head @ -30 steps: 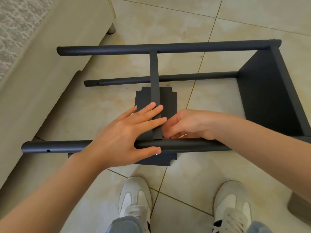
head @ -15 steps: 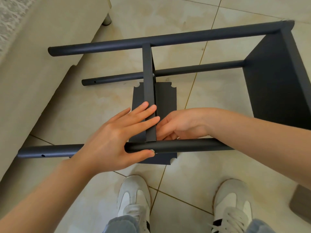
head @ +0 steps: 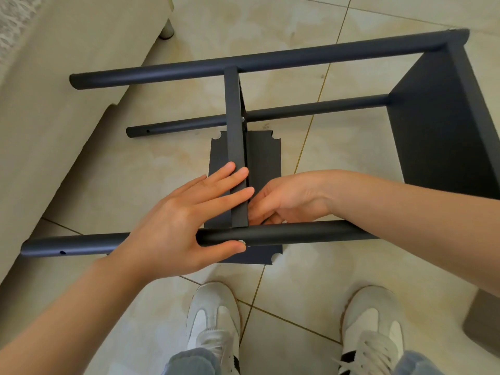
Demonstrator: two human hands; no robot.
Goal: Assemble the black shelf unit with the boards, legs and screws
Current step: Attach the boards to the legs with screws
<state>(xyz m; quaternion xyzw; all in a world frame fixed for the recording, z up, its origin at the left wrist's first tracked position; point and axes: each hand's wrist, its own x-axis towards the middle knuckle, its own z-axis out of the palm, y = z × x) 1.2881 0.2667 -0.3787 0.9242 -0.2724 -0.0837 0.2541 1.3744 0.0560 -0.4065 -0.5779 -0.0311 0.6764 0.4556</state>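
my left hand [head: 176, 226] stays flat on middle board [head: 234, 136], thumb by screw [head: 241, 242] in near leg [head: 297, 234] | my right hand [head: 286, 198] stays curled behind board, grasp hidden

From my remote seat I see a floor [head: 351, 147] of glossy beige tiles, mottled like marble, with thin dark grout lines [head: 305, 139] running on the diagonal. Soft light gives pale reflections on the far tiles. Along the left stands a beige upholstered sofa [head: 67, 90]; one short round leg [head: 168, 29] shows at its far end. A patterned fabric [head: 13, 25] fills the far left corner. A grey object [head: 484, 320], cut by the frame, sits near right.
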